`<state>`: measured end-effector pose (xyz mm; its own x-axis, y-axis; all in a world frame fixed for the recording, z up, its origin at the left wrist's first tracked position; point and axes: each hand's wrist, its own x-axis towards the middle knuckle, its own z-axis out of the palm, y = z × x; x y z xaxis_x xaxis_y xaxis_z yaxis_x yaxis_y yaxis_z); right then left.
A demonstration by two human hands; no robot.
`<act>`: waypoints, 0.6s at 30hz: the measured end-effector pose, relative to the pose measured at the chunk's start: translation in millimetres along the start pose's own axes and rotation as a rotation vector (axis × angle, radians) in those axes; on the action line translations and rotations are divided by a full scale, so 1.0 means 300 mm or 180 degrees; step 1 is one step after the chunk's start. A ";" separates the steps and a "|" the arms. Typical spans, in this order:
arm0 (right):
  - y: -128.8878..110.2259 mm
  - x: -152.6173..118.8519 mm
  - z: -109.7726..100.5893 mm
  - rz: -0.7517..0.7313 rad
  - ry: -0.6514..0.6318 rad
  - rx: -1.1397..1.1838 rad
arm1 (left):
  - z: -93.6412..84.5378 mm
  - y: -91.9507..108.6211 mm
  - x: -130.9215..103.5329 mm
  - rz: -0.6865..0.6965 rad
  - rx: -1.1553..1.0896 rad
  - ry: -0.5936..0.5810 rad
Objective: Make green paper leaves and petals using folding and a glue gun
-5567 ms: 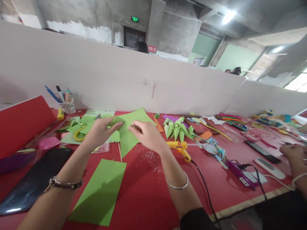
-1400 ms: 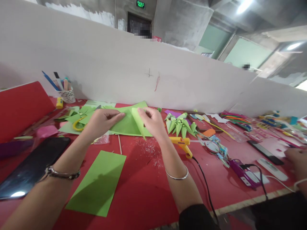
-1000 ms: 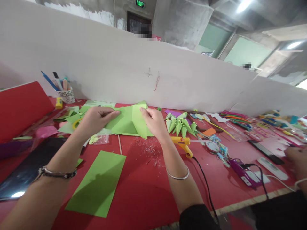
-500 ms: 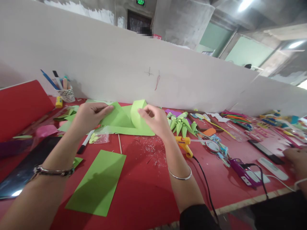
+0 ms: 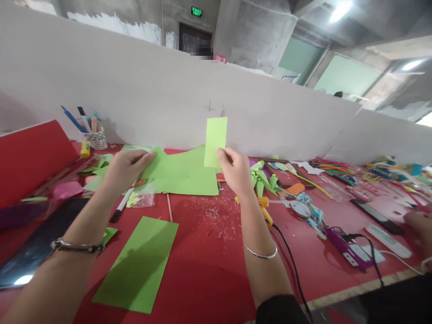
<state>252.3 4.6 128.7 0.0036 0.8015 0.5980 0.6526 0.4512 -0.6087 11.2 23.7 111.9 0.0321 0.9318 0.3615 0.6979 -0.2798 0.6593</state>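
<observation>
My left hand pinches the upper left corner of a large green paper sheet that lies at the back of the red table. Between thumb and fingers of my right hand is a small green paper piece, upright in front of the white partition. Nearer to me lies a green paper rectangle, flat on the table. Just right of my right wrist are green paper cones and a yellow glue gun, partly covered by my forearm.
A cup of pens, a black marker and a dark tablet-like object are at left. On the right are a purple power strip, craft pieces and another person's hand. Small scraps lie mid-table.
The small green piece in my right hand has come up and right, away from the large sheet, which now lies flatter. My left hand has hardly moved.
</observation>
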 end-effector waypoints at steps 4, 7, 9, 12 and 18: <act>-0.013 -0.008 -0.027 0.0001 -0.0048 0.0094 | 0.120 -0.007 -0.015 0.0208 0.0178 -0.1131; -0.026 -0.015 -0.038 -0.0066 -0.0174 0.0050 | 0.184 -0.033 -0.020 0.0313 0.0288 -0.1886; -0.032 -0.019 -0.038 -0.0083 -0.0349 0.0023 | 0.179 -0.036 -0.021 0.0236 0.0188 -0.2055; -0.040 -0.024 -0.020 -0.0109 -0.0694 -0.0008 | 0.121 0.002 -0.025 0.0284 -0.0424 -0.1982; -0.061 -0.039 0.043 -0.0300 -0.1169 -0.0132 | 0.061 0.103 -0.043 0.0347 -0.0765 -0.1510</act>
<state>230.6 -7.9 126.0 -0.3248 0.8479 0.4191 0.6672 0.5194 -0.5339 45.6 7.2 115.5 0.4534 0.8809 0.1357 0.4909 -0.3738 0.7870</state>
